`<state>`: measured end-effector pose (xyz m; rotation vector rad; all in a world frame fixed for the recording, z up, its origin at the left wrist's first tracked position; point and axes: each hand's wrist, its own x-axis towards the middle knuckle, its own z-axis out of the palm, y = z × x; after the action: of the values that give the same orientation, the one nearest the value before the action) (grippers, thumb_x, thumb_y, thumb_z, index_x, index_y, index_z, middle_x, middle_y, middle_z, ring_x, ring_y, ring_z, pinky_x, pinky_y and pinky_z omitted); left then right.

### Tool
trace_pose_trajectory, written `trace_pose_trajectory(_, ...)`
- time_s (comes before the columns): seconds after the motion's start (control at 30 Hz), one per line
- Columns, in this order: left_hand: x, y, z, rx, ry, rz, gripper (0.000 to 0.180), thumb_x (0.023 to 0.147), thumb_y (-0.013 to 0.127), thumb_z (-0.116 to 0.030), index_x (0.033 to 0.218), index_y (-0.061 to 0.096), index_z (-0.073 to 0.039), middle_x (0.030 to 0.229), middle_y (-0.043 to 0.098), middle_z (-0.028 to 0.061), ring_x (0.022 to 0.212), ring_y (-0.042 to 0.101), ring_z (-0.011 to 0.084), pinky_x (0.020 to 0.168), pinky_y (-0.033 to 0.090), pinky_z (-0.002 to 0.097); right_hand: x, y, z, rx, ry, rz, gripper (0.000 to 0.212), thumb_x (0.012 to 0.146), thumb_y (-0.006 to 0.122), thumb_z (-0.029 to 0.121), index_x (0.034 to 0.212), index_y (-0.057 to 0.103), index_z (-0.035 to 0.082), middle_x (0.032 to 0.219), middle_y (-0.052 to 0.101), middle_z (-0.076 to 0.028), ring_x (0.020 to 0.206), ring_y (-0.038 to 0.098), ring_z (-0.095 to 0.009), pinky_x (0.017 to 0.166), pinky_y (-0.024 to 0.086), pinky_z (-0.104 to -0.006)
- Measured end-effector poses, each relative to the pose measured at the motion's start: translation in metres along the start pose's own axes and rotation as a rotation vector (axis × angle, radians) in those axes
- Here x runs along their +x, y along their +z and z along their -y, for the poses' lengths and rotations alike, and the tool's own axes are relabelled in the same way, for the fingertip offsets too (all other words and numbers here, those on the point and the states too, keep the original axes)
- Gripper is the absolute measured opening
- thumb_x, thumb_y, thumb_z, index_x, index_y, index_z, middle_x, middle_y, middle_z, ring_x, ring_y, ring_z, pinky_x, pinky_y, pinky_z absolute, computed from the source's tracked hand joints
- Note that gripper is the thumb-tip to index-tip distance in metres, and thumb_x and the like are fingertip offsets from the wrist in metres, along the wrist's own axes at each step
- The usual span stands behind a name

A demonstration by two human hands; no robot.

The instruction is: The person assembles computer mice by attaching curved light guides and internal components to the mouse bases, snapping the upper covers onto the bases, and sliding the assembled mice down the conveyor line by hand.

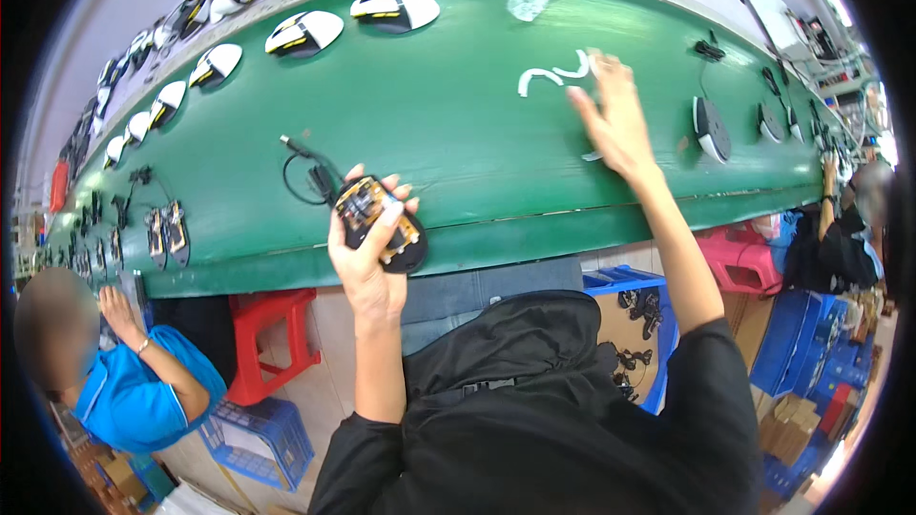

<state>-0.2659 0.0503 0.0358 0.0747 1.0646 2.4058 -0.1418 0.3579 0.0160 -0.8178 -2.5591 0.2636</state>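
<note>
Opened computer mouse [357, 214], black base [410, 258], brown circuit board [363, 197], gripped in left hand [367, 262]. Right hand [618, 124]: splayed, just beside curved white strips [542, 74].

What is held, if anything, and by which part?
Left hand: opened mouse, by its edges, thumb over the circuit board. Right hand: near white curved strips, hold unclear.

The left hand [367, 272] grips an opened mouse base [384, 227] with its circuit board exposed, a looped black cable [324, 179] trailing onto the green tabletop [477, 153]. The right hand [620, 129], fingers [615, 84] spread, reaches beside curved white strips [541, 73]. White-and-black mouse shells [408, 10] line the far left edge, and a co-worker in blue [143, 396] sits at left.
</note>
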Motion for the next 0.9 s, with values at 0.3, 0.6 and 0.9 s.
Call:
trace_pose_trajectory(0.3, -0.008, -0.023, -0.023, -0.076, 0.004, 0.042, 0.057, 0.087, 0.056, -0.001, 0.141, 0.037, 0.000, 0.124, 0.050, 0.0207, 0.114, 0.054, 0.0274, 0.102, 0.047, 0.0397, 0.041, 0.114, 0.194, 0.172, -0.539, -0.139, 0.042, 0.083, 0.063, 0.016, 0.122, 0.057, 0.000, 0.122, 0.057, -0.020, 0.118, 0.051, -0.037, 0.099, 0.044, -0.0427)
trace_pose_trajectory(0.6, -0.019, -0.027, -0.029, -0.427, -0.166, 0.058, 0.056, 0.083, 0.048, -0.004, 0.138, 0.038, 0.007, 0.139, 0.043, 0.0281, 0.132, 0.042, 0.0387, 0.112, 0.035, 0.0517, 0.058, 0.061, 0.216, 0.742, -0.209, 0.070, 0.023, 0.084, 0.066, 0.009, 0.106, 0.071, 0.005, 0.095, 0.072, -0.013, 0.082, 0.070, -0.024, 0.075, 0.055, -0.0336)
trace_pose_trajectory(0.9, -0.003, -0.007, -0.024, -0.350, -0.125, 0.122, 0.048, 0.102, 0.041, -0.014, 0.148, 0.029, -0.007, 0.150, 0.034, 0.0185, 0.137, 0.035, 0.0412, 0.113, 0.032, 0.0550, -0.035, -0.033, 0.168, 1.225, 0.359, 0.345, 0.021, 0.090, 0.068, 0.010, 0.101, 0.070, -0.007, 0.087, 0.071, -0.013, 0.075, 0.068, -0.015, 0.069, 0.055, -0.0250)
